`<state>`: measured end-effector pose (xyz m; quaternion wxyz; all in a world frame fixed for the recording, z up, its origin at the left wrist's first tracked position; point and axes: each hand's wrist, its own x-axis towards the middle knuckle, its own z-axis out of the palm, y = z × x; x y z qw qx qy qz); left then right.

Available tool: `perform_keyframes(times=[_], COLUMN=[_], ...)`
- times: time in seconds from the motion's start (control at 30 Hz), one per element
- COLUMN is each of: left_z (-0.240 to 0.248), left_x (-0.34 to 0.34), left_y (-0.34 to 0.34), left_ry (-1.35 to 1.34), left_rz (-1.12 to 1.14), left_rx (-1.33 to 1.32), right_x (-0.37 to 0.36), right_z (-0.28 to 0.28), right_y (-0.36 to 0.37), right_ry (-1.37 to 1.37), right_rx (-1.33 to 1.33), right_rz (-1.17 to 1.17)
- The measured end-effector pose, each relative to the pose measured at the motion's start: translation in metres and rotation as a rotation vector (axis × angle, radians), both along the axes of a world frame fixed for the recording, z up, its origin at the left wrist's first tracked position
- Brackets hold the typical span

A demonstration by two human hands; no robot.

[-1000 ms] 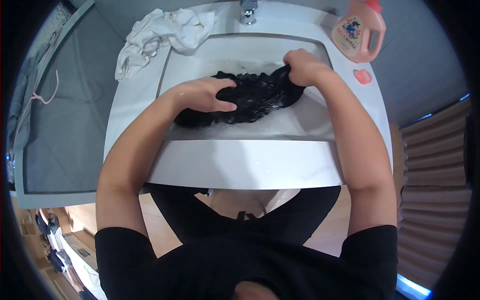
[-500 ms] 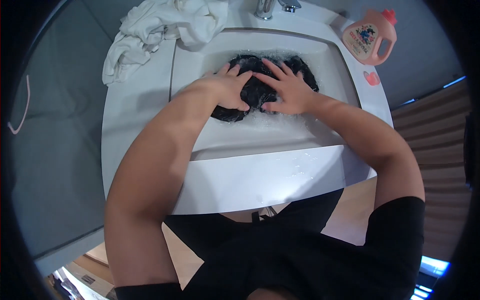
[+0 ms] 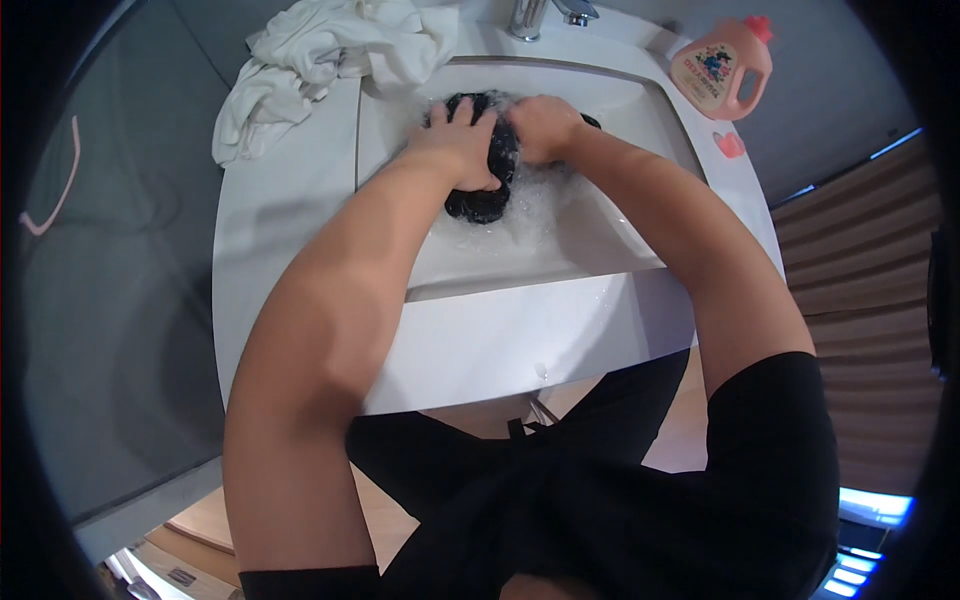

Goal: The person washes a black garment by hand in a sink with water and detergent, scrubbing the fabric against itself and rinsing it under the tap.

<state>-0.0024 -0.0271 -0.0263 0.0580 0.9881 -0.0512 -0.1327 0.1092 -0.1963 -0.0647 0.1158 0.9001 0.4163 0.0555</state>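
Observation:
A wet black cloth, bunched up, lies in sudsy water in the white sink. What kind of garment it is does not show. My left hand rests on the cloth's left part with its fingers spread and pressing down. Just to the right, my right hand is curled into a fist against the cloth, knuckles up. A dark bit of the cloth sticks out beyond that wrist. Foam and splashing water surround both hands.
A heap of white cloth lies on the counter at the back left. The chrome faucet stands behind the sink. At the back right are a pink detergent bottle and its small pink cap.
My right hand has gone from lying spread on the cloth to a closed fist. The cloth has been drawn together toward the left, and the water is more stirred up.

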Motion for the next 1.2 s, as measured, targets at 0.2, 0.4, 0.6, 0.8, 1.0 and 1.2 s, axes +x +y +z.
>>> perform_keyframes(times=[0.2, 0.4, 0.6, 0.8, 1.0, 1.2], left_z=[0.002, -0.002, -0.001, 0.005, 0.001, 0.005], left_x=[0.005, 0.006, -0.002, -0.011, -0.002, 0.003], left_y=[0.002, 0.006, -0.008, -0.01, -0.009, -0.007], left_ry=[0.121, 0.16, 0.24, 0.234, 0.091, 0.154], left_rz=[0.069, -0.1, -0.184, -0.072, -0.001, 0.088], left_rx=[0.076, 0.035, -0.084, -0.026, -0.012, 0.029], right_x=[-0.03, -0.07, -0.043, -0.029, 0.005, -0.008], right_z=[0.049, 0.059, 0.008, -0.013, -0.012, 0.038], right_y=[-0.035, -0.085, -0.112, -0.042, -0.018, -0.028], right_ry=[0.38, 0.305, 0.181, -0.02, -0.056, 0.421], right_rx=[0.219, -0.227, -0.014, 0.073, -0.034, 0.177], right_rz=[0.122, 0.154, 0.229, 0.067, 0.088, -0.007])
